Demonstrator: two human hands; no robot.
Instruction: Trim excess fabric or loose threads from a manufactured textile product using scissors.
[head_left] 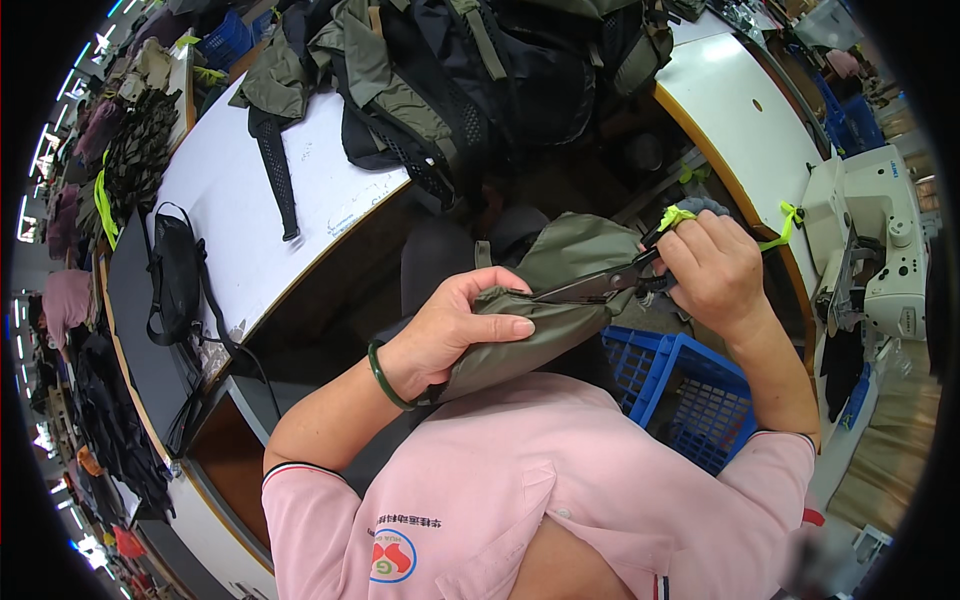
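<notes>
My left hand (pixel 452 335), with a green bangle at its wrist, pinches the edge of an olive-green fabric piece (pixel 545 347) between thumb and fingers. The fabric hangs in front of my chest, folded over on itself. My right hand (pixel 712 268) is closed around the handles of dark scissors (pixel 622 278), which have a yellow-green strip tied on. The scissor blades point left, lying along the fabric's edge with their tips close to my left thumb and fingers. Whether the blades are parted is hard to see.
Black and olive backpack parts (pixel 470 80) lie heaped on the white table (pixel 330 190) ahead. Below my right arm stands a blue plastic basket (pixel 690 400). A white sewing machine (pixel 880 235) is at the right. At the left lies a black strapped pouch (pixel 177 270).
</notes>
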